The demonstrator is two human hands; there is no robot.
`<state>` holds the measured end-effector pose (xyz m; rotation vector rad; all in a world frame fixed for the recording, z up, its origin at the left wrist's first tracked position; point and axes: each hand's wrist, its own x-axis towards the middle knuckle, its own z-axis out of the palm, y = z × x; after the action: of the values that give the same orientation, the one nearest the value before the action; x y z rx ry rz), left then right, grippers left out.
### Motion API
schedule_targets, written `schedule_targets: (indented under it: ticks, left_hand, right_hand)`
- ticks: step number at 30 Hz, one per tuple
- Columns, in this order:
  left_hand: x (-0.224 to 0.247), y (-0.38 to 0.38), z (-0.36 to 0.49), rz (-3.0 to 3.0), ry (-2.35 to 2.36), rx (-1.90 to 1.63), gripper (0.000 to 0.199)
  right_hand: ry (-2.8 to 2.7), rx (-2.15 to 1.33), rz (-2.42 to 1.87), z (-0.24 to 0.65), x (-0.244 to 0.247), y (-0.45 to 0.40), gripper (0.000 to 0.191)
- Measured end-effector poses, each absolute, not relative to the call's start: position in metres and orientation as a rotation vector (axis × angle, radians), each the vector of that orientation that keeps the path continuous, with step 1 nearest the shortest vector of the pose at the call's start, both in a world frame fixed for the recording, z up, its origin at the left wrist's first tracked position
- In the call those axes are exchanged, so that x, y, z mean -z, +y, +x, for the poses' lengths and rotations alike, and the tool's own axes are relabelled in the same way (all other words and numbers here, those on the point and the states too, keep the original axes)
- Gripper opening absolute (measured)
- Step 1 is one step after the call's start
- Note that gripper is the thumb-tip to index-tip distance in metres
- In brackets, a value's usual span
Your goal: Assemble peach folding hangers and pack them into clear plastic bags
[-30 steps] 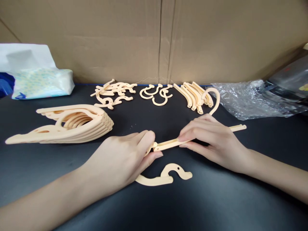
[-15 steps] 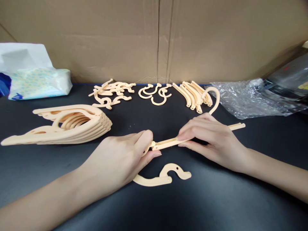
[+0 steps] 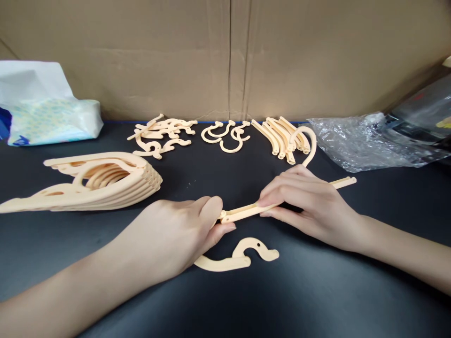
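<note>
My right hand (image 3: 303, 202) is closed on a cream plastic hanger bar (image 3: 243, 213), whose far end sticks out past my fingers on the right. A curved hook (image 3: 310, 141) rises behind that hand, apparently joined to the bar. At the bar's left end, my left hand (image 3: 190, 230) pinches a hanger arm piece, mostly hidden by the fingers, against the bar's end. Just below my hands a loose curved hanger arm (image 3: 225, 264) with a hooked, holed end lies on the black table, partly behind my left hand.
Stacked folded hangers (image 3: 105, 188) lie at left. Along the back are loose hanger arms (image 3: 165, 134), several hooks (image 3: 230, 145) and straight bars (image 3: 278, 136). A tissue pack (image 3: 56, 119) stands back left, clear plastic wrap (image 3: 352, 141) back right, before a cardboard wall (image 3: 158, 56).
My left hand's thumb and fingers have shifted slightly, covering more of the arm piece at the joint. The bar and hook have tilted a little; the view has moved slightly.
</note>
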<state>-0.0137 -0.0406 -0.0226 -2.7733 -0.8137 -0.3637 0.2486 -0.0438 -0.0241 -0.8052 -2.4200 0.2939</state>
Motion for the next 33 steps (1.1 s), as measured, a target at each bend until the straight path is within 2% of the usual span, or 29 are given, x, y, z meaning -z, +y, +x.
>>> schedule_targets:
  ticks: [11,21,29,33]
  left_hand:
    - [0.019,-0.039,-0.010,-2.765,-0.839,0.297,0.045]
    - [0.028,-0.041,-0.014,-2.739,-0.831,0.270,0.040]
    - [0.022,-0.040,-0.013,-2.787,-0.835,0.322,0.037]
    - [0.025,-0.040,-0.015,-2.709,-0.860,0.360,0.030]
  right_hand:
    - [-2.429,-0.315,-0.793,0.249,0.025,-0.042,0.004]
    - [-2.450,-0.326,-0.788,0.247,0.024,-0.042,0.003]
    - [-2.352,-0.476,-0.824,0.244,0.020,-0.043,0.005]
    - [-2.384,-0.393,-0.827,0.244,0.022,-0.042,0.005]
